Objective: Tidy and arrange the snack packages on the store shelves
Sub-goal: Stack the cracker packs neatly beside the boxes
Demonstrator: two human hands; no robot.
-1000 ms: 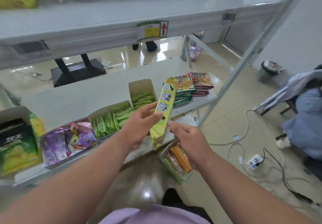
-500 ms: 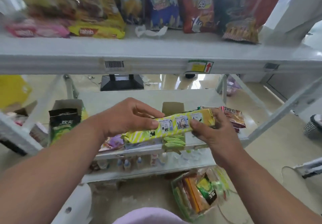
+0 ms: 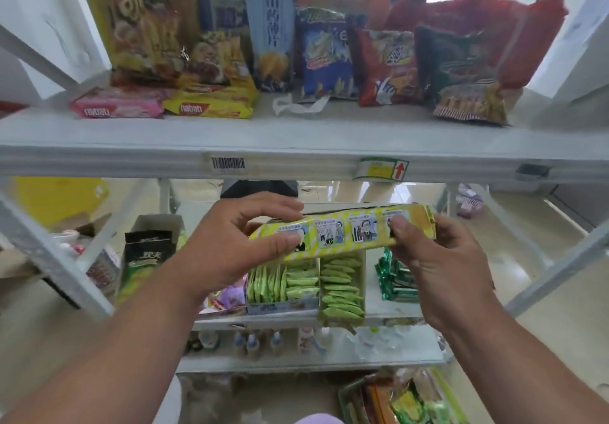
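The upper shelf (image 3: 296, 146) spans the whole width, its ends cut off at both edges. The tall snack bags (image 3: 329, 44) along its back are blurred, their print unreadable, and the tops of several run out of view at 12 o'clock. In front of them at 10 o'clock lie a pink wafer pack (image 3: 117, 107) and a yellow wafer pack (image 3: 211, 104), flat and touching end to end. A crumpled white scrap (image 3: 298, 105) lies just right of them.

The lower shelf (image 3: 392, 311) is largely hidden behind the arms. On it, open cartons of green sachets (image 3: 306, 285) sit at centre, a black-and-green bag (image 3: 145, 259) stands at 9 o'clock, and a stack of green foil packs (image 3: 392, 278) sits at 3 o'clock, partly covered by the right wrist. A basket of packets (image 3: 402, 400) at 5 o'clock is cut off by the bottom edge.

The yellow striped snack box (image 3: 342, 231) is held level in the air below the upper shelf's front edge, in front of the cartons — its lower long side hides their tops. The left hand (image 3: 230, 252) grips its left end, thumb on the front face and fingers curled over the top. The right hand (image 3: 435, 259) grips the right end, thumb on the front.
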